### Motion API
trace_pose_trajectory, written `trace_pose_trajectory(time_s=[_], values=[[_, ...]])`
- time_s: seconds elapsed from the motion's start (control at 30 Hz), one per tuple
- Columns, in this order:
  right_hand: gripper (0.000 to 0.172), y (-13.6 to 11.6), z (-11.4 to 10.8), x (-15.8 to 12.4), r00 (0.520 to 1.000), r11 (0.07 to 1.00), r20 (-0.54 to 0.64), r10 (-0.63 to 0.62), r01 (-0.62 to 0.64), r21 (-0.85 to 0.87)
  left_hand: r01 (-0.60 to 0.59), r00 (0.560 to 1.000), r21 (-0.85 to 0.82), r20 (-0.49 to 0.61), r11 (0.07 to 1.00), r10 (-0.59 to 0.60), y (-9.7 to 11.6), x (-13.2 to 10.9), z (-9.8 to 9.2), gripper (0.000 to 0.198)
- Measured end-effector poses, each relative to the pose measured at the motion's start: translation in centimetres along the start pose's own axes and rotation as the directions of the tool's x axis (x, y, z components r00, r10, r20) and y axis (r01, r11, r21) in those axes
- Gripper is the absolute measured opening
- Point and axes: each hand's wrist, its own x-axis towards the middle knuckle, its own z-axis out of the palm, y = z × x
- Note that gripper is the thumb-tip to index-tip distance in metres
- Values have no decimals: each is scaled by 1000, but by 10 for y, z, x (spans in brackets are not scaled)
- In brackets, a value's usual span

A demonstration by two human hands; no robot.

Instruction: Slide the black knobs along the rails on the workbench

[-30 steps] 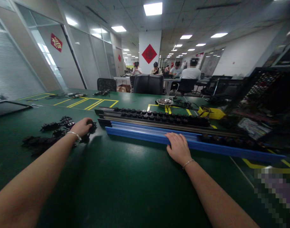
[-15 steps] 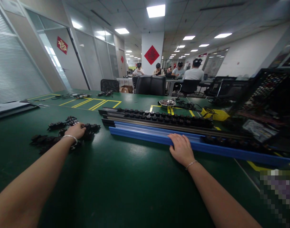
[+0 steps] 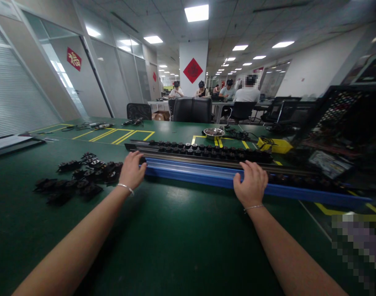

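A long blue rail [image 3: 200, 174] lies across the green table [image 3: 175, 238]. My left hand [image 3: 132, 169] is at the rail's left end, fingers curled round a small black part [image 3: 142, 160] that touches the end. My right hand [image 3: 251, 183] rests further right on the rail, fingers hooked over its top edge. Left of my left hand lies a loose pile of similar black parts [image 3: 79, 181]. Right of my right hand, dark parts sit in the rail's channel [image 3: 298, 181].
Behind the blue rail lie grey rails [image 3: 206, 153] lined with several black parts. Further back are a metal bowl [image 3: 213, 132], a yellow bin [image 3: 275, 145], cables and black chairs [image 3: 192, 109]. A black crate [image 3: 344, 119] stands at right. Several people [image 3: 246, 94] sit at far tables.
My left hand left the pile of black parts and moved right to the blue rail's left end with a part. My right hand slid a little right along the rail.
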Motion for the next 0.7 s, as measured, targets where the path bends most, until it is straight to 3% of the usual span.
trace_pose_trajectory(time_s=[0.13,0.27,0.37,0.47,0.7], values=[[53,23,0,3,972,973,-111,208,-217,-78,-188,974,-100,108,977,198,86,-18,14,40],[52,37,3,3,945,941,-88,316,-324,-95,-174,958,-97,215,980,192,134,-29,28,45],[49,40,4,3,943,937,-64,327,-333,-108,-171,956,-68,232,983,182,142,-34,39,48],[46,38,5,3,941,935,-49,333,-337,-113,-201,953,-44,222,979,206,136,-39,47,47],[45,35,8,2,963,956,-42,266,-269,-114,-190,959,-64,200,980,199,130,-42,50,43]])
